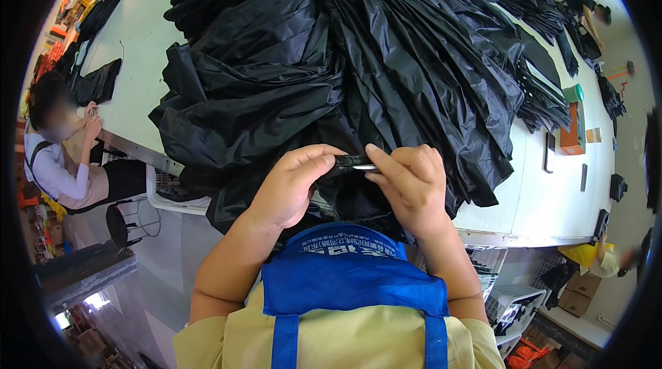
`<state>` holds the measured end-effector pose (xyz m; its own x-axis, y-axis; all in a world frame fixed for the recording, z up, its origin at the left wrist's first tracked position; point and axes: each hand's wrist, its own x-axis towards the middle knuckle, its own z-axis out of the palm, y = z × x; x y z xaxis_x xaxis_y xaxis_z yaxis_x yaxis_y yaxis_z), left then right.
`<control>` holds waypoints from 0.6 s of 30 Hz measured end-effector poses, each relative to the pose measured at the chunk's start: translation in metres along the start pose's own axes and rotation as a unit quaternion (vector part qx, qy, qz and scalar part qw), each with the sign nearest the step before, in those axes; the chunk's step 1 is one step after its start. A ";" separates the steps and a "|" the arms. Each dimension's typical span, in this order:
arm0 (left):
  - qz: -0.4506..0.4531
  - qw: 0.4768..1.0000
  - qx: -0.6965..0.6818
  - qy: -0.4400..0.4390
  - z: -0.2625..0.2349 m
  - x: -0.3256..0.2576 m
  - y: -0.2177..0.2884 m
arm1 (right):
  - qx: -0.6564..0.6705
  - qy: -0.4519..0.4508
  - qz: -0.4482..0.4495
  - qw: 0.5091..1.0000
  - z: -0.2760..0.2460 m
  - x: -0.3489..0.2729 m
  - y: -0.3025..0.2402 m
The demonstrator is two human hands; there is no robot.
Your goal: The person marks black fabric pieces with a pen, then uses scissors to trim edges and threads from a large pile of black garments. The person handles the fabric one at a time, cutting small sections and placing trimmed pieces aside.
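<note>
A large heap of shiny black fabric pieces (414, 72) is spread over the table in front of me. At its near edge, my left hand (293, 183) pinches a folded edge of black fabric (343, 161) between thumb and fingers. Close beside it on the right, my right hand (412, 183) is closed around a small silvery metal tool (365, 167). Only a slim, blade-like part of that tool shows, lying against the fabric edge; its exact kind is hidden by my fingers.
The white table (138, 14) runs under the heap. To the right lie a dark phone (549, 153), an orange box (572, 131) and a green tape roll (573, 93). A person (62, 148) works at the left edge. White baskets (514, 300) stand below the table, right.
</note>
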<state>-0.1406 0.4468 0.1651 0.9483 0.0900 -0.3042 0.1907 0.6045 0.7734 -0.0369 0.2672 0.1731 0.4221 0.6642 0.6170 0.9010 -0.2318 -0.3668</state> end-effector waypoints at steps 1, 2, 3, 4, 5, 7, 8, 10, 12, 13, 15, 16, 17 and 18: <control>-0.004 1.000 -0.005 -0.002 0.000 0.000 0.002 | 0.008 0.003 0.004 1.000 -0.001 0.000 0.001; -0.008 1.000 -0.010 -0.003 0.000 -0.001 0.003 | 0.016 0.007 0.008 1.000 -0.003 0.000 0.002; -0.010 1.000 -0.020 -0.004 -0.001 0.000 0.004 | 0.023 0.010 0.012 1.000 -0.004 0.000 0.002; -0.012 0.999 -0.031 -0.005 -0.002 0.000 0.005 | 0.058 0.017 0.052 0.997 -0.005 -0.001 0.000; -0.014 0.999 -0.041 -0.007 -0.003 0.000 0.006 | 0.092 0.024 0.091 0.991 -0.006 -0.004 -0.003; 0.025 1.000 -0.014 0.001 -0.001 -0.002 0.005 | 0.145 0.004 0.131 0.981 -0.010 -0.013 -0.009; 0.045 0.999 -0.001 0.006 -0.001 -0.003 0.005 | 0.164 -0.022 0.132 0.977 -0.014 -0.020 -0.011; 0.060 0.998 -0.018 0.030 -0.003 -0.004 0.003 | 0.190 -0.051 0.050 0.979 -0.004 -0.039 -0.011; 0.095 0.994 -0.043 0.046 -0.006 -0.002 -0.002 | 0.095 -0.073 0.045 0.992 0.009 -0.049 -0.020; 0.114 0.989 -0.072 0.055 -0.005 -0.003 -0.003 | 0.092 -0.072 0.011 0.993 0.016 -0.058 -0.012; 0.182 0.971 -0.041 0.148 -0.003 -0.007 -0.015 | 0.083 -0.053 -0.030 0.995 0.021 -0.061 -0.005; 0.229 0.954 0.006 0.195 -0.004 -0.012 -0.026 | 0.079 -0.035 -0.038 0.996 0.022 -0.058 -0.006; 0.146 0.972 -0.047 0.179 -0.007 -0.024 -0.038 | 0.075 -0.017 -0.045 0.996 0.023 -0.055 -0.007; 0.061 0.980 -0.100 0.161 -0.010 -0.038 -0.047 | 0.079 -0.020 -0.048 0.996 0.023 -0.052 -0.008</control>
<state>-0.1876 0.4224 0.1347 0.8260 0.3961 -0.4010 -0.0027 0.7142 0.6999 -0.0685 0.2508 0.1275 0.3276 0.7065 0.6274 0.9088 -0.0540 -0.4137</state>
